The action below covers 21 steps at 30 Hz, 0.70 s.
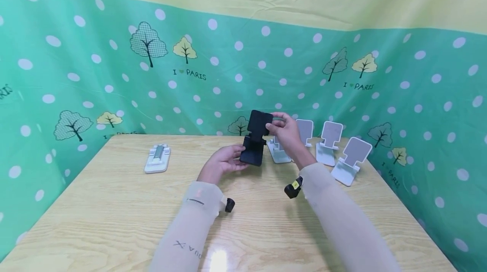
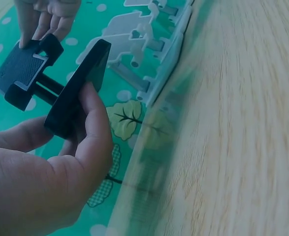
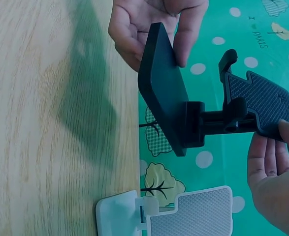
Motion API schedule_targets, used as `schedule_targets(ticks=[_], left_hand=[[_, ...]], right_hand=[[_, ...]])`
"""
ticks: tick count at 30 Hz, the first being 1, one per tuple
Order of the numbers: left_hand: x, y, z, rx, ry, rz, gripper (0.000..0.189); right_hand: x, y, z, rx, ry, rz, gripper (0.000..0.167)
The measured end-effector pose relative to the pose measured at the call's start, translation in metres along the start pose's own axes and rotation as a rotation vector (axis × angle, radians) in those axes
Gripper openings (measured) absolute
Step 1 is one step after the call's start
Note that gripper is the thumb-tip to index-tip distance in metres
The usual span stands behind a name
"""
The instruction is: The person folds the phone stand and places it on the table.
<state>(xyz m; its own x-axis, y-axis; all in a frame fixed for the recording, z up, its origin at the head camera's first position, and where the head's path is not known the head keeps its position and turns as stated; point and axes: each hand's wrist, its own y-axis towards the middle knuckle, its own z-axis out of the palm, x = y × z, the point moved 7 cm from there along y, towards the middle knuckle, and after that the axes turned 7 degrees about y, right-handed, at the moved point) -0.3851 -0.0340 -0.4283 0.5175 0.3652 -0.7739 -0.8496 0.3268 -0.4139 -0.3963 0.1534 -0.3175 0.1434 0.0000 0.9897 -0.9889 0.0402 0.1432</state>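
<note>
A black foldable phone stand (image 1: 253,150) is held up above the back of the table, its back plate unfolded from its base. My left hand (image 1: 227,160) grips the base by its edge, thumb on one face and fingers on the other, as the left wrist view shows. With my right hand (image 1: 286,133) I pinch the textured back plate (image 3: 262,101) near its top edge. Between base and plate, the short arm (image 3: 215,122) of the stand is visible in the right wrist view.
Several white phone stands, such as the rightmost one (image 1: 357,153), stand unfolded at the back right, one partly behind my right hand. A folded white stand (image 1: 157,160) lies at the back left of the wooden table (image 1: 114,221). A green dotted curtain (image 1: 213,60) hangs behind.
</note>
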Motion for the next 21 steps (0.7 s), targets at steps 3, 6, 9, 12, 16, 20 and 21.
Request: schedule_targets(ticks=[3, 6, 9, 12, 16, 20, 21], left_hand=[[-0.001, 0.000, 0.000, 0.000, -0.001, 0.007, 0.049], [-0.001, -0.001, -0.001, -0.003, -0.002, 0.013, 0.049], [-0.002, -0.002, -0.001, -0.008, -0.003, 0.027, 0.050], [-0.004, -0.003, -0.001, -0.012, 0.016, 0.048, 0.051], [-0.007, -0.004, -0.001, -0.013, 0.054, 0.079, 0.052], [-0.011, -0.005, 0.000, -0.021, 0.110, 0.131, 0.049], [-0.013, -0.005, 0.001, -0.022, 0.127, 0.147, 0.049]], right_hand=[[0.001, 0.002, 0.003, 0.022, -0.002, -0.014, 0.046], [0.002, 0.004, 0.005, 0.040, -0.020, -0.040, 0.046], [0.003, 0.005, 0.005, 0.046, -0.044, -0.063, 0.045], [0.002, 0.005, 0.004, 0.040, -0.065, -0.071, 0.044], [0.003, 0.005, 0.002, 0.020, -0.094, -0.073, 0.044], [0.007, 0.005, 0.003, 0.011, -0.148, -0.099, 0.044], [0.008, 0.005, 0.004, 0.010, -0.162, -0.108, 0.044]])
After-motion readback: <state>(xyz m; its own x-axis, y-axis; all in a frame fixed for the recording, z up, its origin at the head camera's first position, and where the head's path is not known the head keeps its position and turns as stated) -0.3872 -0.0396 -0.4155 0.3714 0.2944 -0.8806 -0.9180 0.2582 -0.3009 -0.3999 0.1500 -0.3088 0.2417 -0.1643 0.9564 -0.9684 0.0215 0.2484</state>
